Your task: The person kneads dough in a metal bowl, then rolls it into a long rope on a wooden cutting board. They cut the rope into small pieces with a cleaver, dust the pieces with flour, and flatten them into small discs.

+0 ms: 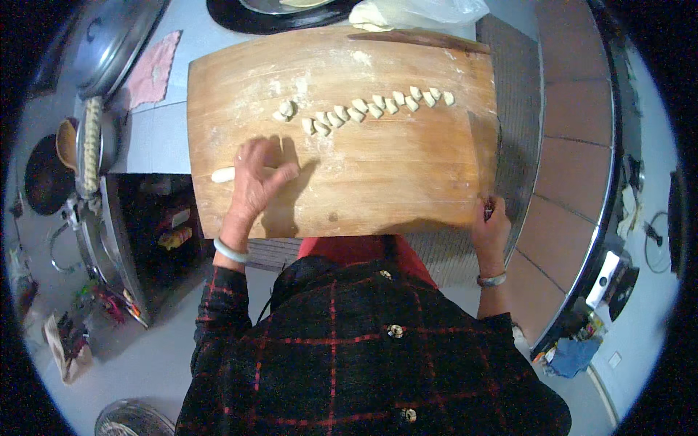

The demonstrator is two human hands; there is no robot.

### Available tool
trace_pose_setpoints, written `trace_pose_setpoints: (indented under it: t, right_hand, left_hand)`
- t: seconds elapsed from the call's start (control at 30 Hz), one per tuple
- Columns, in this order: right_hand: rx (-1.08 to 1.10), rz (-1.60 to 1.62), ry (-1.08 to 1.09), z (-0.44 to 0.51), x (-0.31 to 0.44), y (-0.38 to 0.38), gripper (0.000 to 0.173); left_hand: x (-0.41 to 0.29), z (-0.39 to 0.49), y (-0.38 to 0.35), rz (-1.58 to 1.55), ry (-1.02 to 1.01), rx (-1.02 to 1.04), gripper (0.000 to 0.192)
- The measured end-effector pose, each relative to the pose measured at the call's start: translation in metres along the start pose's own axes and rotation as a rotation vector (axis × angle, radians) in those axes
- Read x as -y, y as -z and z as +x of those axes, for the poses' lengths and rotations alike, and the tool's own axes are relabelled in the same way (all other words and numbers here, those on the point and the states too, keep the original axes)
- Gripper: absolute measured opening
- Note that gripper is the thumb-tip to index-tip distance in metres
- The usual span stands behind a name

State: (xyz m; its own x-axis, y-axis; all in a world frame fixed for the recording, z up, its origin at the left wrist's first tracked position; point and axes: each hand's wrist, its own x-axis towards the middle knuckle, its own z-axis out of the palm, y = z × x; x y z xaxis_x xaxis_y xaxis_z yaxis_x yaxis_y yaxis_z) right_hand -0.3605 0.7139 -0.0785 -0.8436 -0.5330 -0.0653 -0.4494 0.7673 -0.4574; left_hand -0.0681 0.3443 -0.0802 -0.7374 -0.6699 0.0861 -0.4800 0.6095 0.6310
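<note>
My left hand (259, 171), a pale bangle on its wrist, is over a white dough roll (222, 174) at the left of the wooden board (381, 185). Its fingers are curved, and whether they grip the roll is hidden. At the board's right front corner, my right hand (492, 218) is closed around the dark handle of what looks like a knife, its blade (482, 147) blurred and pointing away from me along the right edge. Small cut dough pieces (357, 111) lie in a slanting double row across the board, and a few more (286, 110) sit together left of it.
Loose flour (360, 56) marks the board. Behind it are a plastic bag (436, 12) and a round dark pan or tray (262, 24). To the left are a pink cloth (152, 73), a large metal lid (106, 49) and a wooden spoon (66, 144).
</note>
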Motion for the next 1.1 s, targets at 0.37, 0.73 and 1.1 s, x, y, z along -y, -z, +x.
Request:
trace_pose_setpoints:
  t: [0.37,0.73,1.1]
  right_hand:
    - [0.147,0.049,0.061,0.024,0.030,0.006,0.024]
    - [0.060,-0.040,0.136,0.014,-0.035,-0.009,0.025]
    - [0.056,-0.166,0.290,0.005,0.010,-0.010,0.041]
  left_hand:
    - [-0.029,-0.030,-0.063,0.024,-0.118,-0.022,0.041]
    - [-0.079,-0.057,-0.109,0.341,0.026,0.053,0.085]
    - [-0.035,-0.064,-0.058,0.389,0.116,-0.044,0.071]
